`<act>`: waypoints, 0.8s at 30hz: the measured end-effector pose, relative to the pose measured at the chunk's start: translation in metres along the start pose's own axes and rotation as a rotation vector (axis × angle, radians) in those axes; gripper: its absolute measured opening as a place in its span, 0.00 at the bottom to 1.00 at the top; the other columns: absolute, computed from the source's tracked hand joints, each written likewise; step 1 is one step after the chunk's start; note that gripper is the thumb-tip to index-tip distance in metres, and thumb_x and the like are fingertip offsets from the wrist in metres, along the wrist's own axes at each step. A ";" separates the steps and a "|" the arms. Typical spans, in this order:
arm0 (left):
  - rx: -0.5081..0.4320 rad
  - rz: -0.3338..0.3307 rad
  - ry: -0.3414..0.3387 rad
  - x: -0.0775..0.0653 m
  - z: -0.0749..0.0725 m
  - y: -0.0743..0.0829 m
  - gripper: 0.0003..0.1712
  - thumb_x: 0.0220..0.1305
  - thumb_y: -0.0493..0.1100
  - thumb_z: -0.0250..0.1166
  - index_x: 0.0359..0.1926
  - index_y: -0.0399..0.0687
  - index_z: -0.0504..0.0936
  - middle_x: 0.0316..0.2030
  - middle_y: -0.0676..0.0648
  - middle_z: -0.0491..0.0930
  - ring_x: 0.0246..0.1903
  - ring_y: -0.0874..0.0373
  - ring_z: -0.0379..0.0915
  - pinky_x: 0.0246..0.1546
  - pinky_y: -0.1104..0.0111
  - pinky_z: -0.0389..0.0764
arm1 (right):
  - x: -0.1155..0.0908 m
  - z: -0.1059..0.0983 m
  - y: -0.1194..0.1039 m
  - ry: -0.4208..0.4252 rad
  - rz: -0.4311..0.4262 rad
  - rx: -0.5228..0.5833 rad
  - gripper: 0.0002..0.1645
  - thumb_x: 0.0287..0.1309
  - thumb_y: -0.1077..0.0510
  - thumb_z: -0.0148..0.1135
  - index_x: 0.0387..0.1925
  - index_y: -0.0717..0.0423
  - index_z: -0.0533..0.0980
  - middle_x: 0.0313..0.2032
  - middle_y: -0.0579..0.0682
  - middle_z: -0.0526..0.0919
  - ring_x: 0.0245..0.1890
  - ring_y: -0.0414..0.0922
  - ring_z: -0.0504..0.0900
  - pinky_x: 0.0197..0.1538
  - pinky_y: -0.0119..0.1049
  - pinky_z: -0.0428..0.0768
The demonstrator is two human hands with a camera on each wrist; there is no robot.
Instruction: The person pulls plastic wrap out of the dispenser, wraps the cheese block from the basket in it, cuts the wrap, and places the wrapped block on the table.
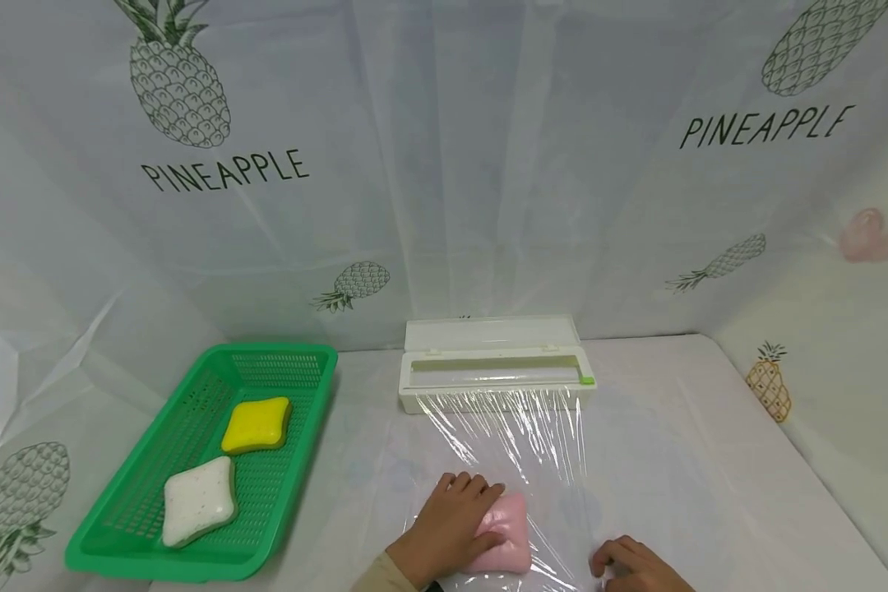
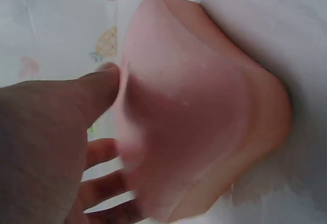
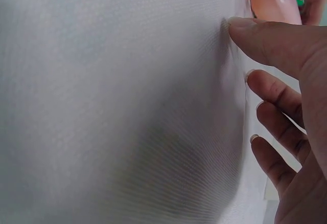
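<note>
My left hand point(image 1: 447, 526) grips a glossy pink pillow-shaped block point(image 1: 511, 534), with the thumb on its near side and the fingers at its far left. In the left wrist view the block point(image 2: 189, 101) fills the middle, its flat face toward the camera. Clear cling film point(image 1: 518, 444) stretches from a white dispenser box point(image 1: 496, 400) at the back toward the block and both hands. To the right of the block, my right hand point(image 1: 636, 567) sits low near the film's edge. The right wrist view shows its fingers apart and the thumb point(image 3: 265, 37) touching the white surface.
At the left stands a green plastic basket point(image 1: 307, 460) holding a yellow block point(image 1: 255, 423) and a white speckled block point(image 1: 198, 503). The dispenser's lid point(image 1: 492, 333) is raised. Pineapple-print sheeting point(image 1: 474, 164) rises behind the white-covered table point(image 1: 681, 460).
</note>
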State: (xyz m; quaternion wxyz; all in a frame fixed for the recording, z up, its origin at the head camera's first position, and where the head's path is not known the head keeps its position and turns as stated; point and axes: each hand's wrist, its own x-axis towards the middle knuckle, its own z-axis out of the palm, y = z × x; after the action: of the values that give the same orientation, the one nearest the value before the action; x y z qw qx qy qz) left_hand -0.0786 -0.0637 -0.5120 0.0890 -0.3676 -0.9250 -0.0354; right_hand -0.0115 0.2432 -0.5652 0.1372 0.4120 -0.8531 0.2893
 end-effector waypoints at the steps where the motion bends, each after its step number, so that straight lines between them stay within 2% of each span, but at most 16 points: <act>1: -0.008 -0.013 -0.004 -0.002 0.001 -0.002 0.33 0.58 0.67 0.55 0.58 0.56 0.72 0.46 0.55 0.73 0.46 0.59 0.67 0.49 0.63 0.65 | 0.000 0.000 -0.002 -0.007 0.019 -0.008 0.16 0.36 0.39 0.74 0.14 0.32 0.73 0.37 0.34 0.72 0.38 0.34 0.66 0.39 0.23 0.67; 4: -0.061 -0.059 -0.010 -0.010 -0.002 -0.009 0.34 0.58 0.66 0.57 0.60 0.54 0.69 0.49 0.55 0.71 0.48 0.59 0.67 0.50 0.63 0.65 | 0.000 0.000 -0.004 -0.007 0.036 -0.023 0.16 0.34 0.36 0.74 0.13 0.32 0.74 0.36 0.33 0.71 0.38 0.33 0.66 0.39 0.22 0.67; 6: -0.109 -0.090 -0.008 -0.019 -0.005 -0.016 0.33 0.57 0.64 0.59 0.58 0.53 0.70 0.48 0.56 0.70 0.47 0.60 0.66 0.49 0.63 0.65 | 0.000 0.002 0.000 0.018 0.001 -0.023 0.17 0.35 0.38 0.75 0.11 0.34 0.73 0.35 0.33 0.71 0.37 0.33 0.66 0.39 0.22 0.65; 8: -0.176 -0.130 -0.008 -0.029 -0.008 -0.024 0.29 0.56 0.61 0.62 0.54 0.51 0.71 0.44 0.57 0.70 0.43 0.62 0.65 0.47 0.66 0.65 | -0.001 0.003 0.006 0.048 -0.060 -0.008 0.19 0.36 0.41 0.76 0.10 0.36 0.72 0.35 0.35 0.71 0.37 0.34 0.67 0.41 0.23 0.63; 11: -0.285 -0.170 -0.030 -0.046 -0.009 -0.036 0.22 0.54 0.58 0.65 0.43 0.52 0.71 0.35 0.59 0.68 0.36 0.65 0.62 0.40 0.70 0.65 | -0.001 0.003 0.007 0.032 -0.029 -0.012 0.19 0.37 0.42 0.75 0.10 0.34 0.71 0.35 0.33 0.71 0.37 0.32 0.66 0.41 0.22 0.63; 13: -0.350 -0.195 -0.102 -0.055 -0.010 -0.042 0.20 0.52 0.59 0.67 0.38 0.55 0.71 0.30 0.61 0.65 0.32 0.67 0.60 0.35 0.72 0.65 | -0.001 0.003 0.007 0.015 0.001 -0.035 0.18 0.38 0.40 0.74 0.10 0.32 0.71 0.36 0.31 0.71 0.37 0.31 0.66 0.41 0.20 0.63; 16: -0.437 -0.209 -0.270 -0.068 -0.007 -0.048 0.20 0.47 0.62 0.69 0.33 0.59 0.72 0.26 0.63 0.64 0.28 0.67 0.59 0.31 0.73 0.67 | -0.001 0.004 0.006 0.012 0.029 -0.039 0.18 0.37 0.40 0.74 0.10 0.32 0.71 0.36 0.30 0.71 0.37 0.30 0.67 0.41 0.20 0.65; 18: -0.439 -0.170 -0.372 -0.075 -0.002 -0.049 0.21 0.44 0.65 0.69 0.32 0.62 0.74 0.25 0.64 0.64 0.27 0.68 0.58 0.30 0.74 0.67 | -0.001 0.005 0.006 0.016 0.023 -0.033 0.17 0.37 0.40 0.74 0.11 0.31 0.72 0.35 0.30 0.71 0.36 0.31 0.67 0.40 0.21 0.65; 19: -0.417 -0.123 -0.393 -0.078 0.001 -0.049 0.21 0.44 0.66 0.69 0.32 0.62 0.74 0.25 0.65 0.65 0.27 0.68 0.58 0.29 0.75 0.66 | -0.001 0.005 0.006 0.020 0.014 -0.025 0.17 0.37 0.41 0.74 0.11 0.32 0.72 0.35 0.31 0.71 0.36 0.32 0.67 0.40 0.21 0.65; 21: -0.331 0.007 -0.371 -0.084 0.009 -0.050 0.19 0.46 0.66 0.67 0.31 0.63 0.75 0.26 0.64 0.65 0.27 0.69 0.58 0.28 0.77 0.64 | -0.001 0.005 0.008 0.016 -0.001 -0.005 0.16 0.39 0.44 0.74 0.12 0.33 0.72 0.35 0.31 0.71 0.36 0.32 0.67 0.40 0.22 0.64; 23: -0.242 0.123 -0.301 -0.088 0.014 -0.051 0.16 0.49 0.64 0.65 0.30 0.63 0.75 0.27 0.64 0.66 0.27 0.69 0.57 0.26 0.80 0.60 | 0.000 0.004 0.009 0.008 -0.009 0.000 0.16 0.39 0.45 0.74 0.13 0.32 0.72 0.36 0.31 0.71 0.37 0.32 0.67 0.40 0.21 0.64; 24: -0.221 0.156 -0.271 -0.090 0.016 -0.051 0.13 0.50 0.61 0.65 0.29 0.63 0.75 0.27 0.64 0.66 0.27 0.69 0.57 0.26 0.80 0.59 | 0.000 0.004 0.009 0.005 -0.010 0.006 0.16 0.40 0.47 0.74 0.13 0.32 0.72 0.36 0.31 0.71 0.37 0.32 0.67 0.40 0.21 0.64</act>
State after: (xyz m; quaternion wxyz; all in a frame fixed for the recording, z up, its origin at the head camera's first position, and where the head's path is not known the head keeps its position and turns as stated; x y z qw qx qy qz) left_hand -0.0515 -0.1593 -0.5451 -0.0750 -0.4470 -0.8878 -0.0799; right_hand -0.0188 0.2449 -0.5722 0.1396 0.4161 -0.8498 0.2920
